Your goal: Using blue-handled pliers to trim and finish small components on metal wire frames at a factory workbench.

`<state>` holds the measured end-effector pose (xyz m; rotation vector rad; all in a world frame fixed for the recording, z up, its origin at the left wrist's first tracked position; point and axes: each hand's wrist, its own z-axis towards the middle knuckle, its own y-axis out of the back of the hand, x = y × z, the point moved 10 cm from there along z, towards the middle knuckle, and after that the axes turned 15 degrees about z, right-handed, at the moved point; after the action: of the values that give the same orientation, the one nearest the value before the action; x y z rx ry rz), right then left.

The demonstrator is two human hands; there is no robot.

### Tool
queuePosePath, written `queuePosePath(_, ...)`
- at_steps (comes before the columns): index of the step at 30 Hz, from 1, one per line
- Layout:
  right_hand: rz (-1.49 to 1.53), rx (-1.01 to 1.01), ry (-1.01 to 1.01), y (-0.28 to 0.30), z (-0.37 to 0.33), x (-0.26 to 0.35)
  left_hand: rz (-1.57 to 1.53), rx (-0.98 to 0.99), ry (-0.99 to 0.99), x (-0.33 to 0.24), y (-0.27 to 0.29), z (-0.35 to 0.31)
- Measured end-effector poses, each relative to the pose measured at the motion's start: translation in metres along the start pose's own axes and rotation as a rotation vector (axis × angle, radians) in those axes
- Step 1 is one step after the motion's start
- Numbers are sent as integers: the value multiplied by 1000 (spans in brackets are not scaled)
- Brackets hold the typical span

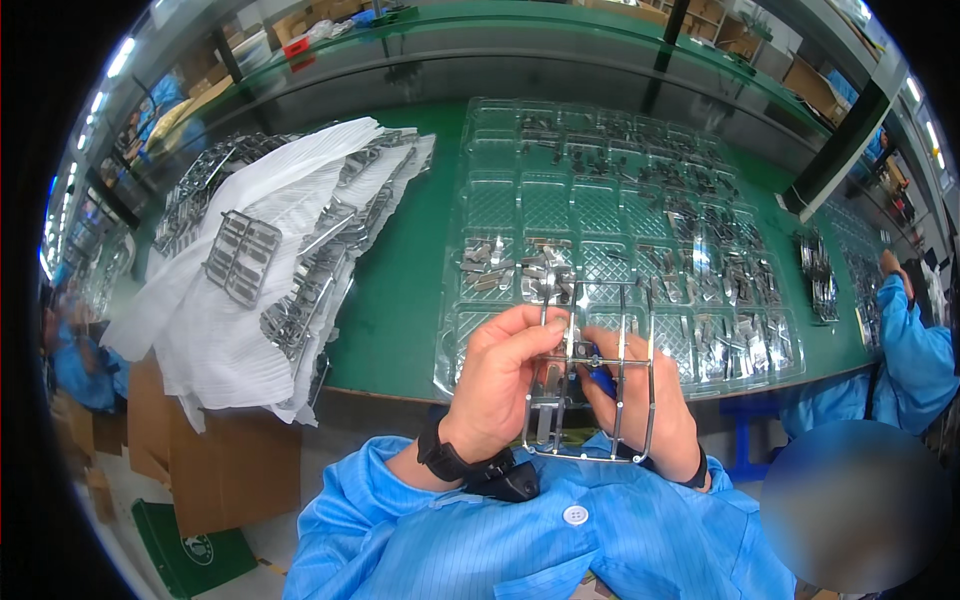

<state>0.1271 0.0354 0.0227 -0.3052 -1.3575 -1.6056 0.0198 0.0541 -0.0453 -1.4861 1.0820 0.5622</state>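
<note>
In front of my chest, my left hand (490, 385) pinches a dark, shiny sprue frame (584, 457) between thumb and fingers. Thin bars make up this frame, and a few flat silvery parts (547, 400) still hang on its left side. My right hand (668, 415) is behind the frame's right side, its fingers curled round a blue-handled tool (603, 380). Most of that tool is hidden by the bars and fingers, so its jaws do not show clearly. Just beyond my hands lies a clear plastic compartment tray (450, 335) with small metallic pieces sorted into its pockets.
To the left, white foam sheets (180, 330) lie among stacked sprue frames (240, 258) on the green table (385, 330). A cardboard box (235, 460) and a green bin (195, 550) stand below. More frames (817, 275) lie at right, near a post (840, 150) and a blue-sleeved co-worker (910, 345).
</note>
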Motion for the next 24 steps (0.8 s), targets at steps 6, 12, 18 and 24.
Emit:
queuePosePath(6, -26, 14, -2, -2, 1, 1, -16, 13, 37, 3, -2, -2)
queuePosePath(12, -26, -13, 45, -2, -7, -10, -35, 13, 34, 4, -5, -1)
queuePosePath(18, -225, 118, -122, 12, -15, -28, 196, -100, -71, -12, 12, 1)
queuePosePath(24, 323, -209, -345, 48, -27, -50, 262, -111, -37, -11, 8, 1)
